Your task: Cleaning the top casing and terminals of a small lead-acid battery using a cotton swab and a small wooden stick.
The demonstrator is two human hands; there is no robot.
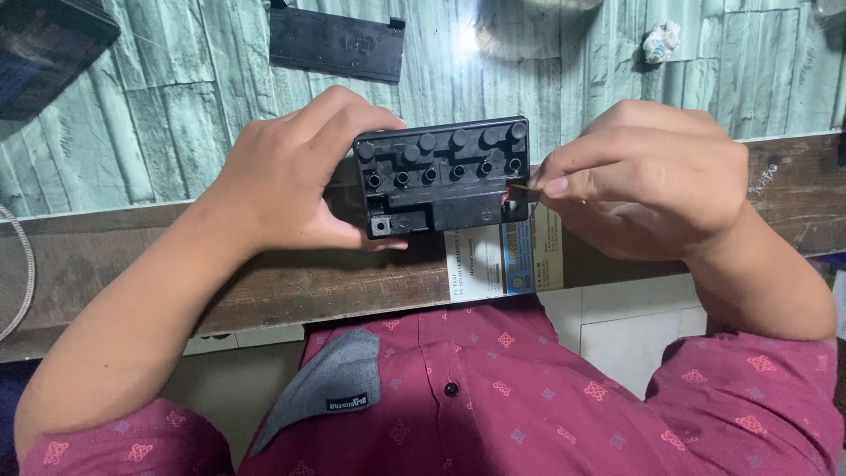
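The left hand [282, 181] gripped a small black battery [443, 176], fingers wrapped over its far side and thumb tucked beneath the near edge, so the case stood on the wooden bench edge [132, 256] at the middle of the view. Its top face was turned up to the camera, showing two rows of round cell ports and a square terminal recess at the case's 7 o'clock corner. The right hand [648, 181] sat at 3 o'clock of the battery, thumb and forefinger pinched narrow on a thin, reddish pin-like piece [520, 187] whose tip met the case's right end near a small red spot; what exactly that piece was could not be told.

To do this well, my judgement was that the left grip should stay firm and level so the case did not rock, while the right hand worked with light, straight pressure; a slender piece like that would likely bend or slip if pushed at an angle.

A flat black cover strip [337, 42] lay at 12 o'clock on the green tiled surface [159, 115], well apart, and a crumpled white wad [661, 40] at 1 o'clock.
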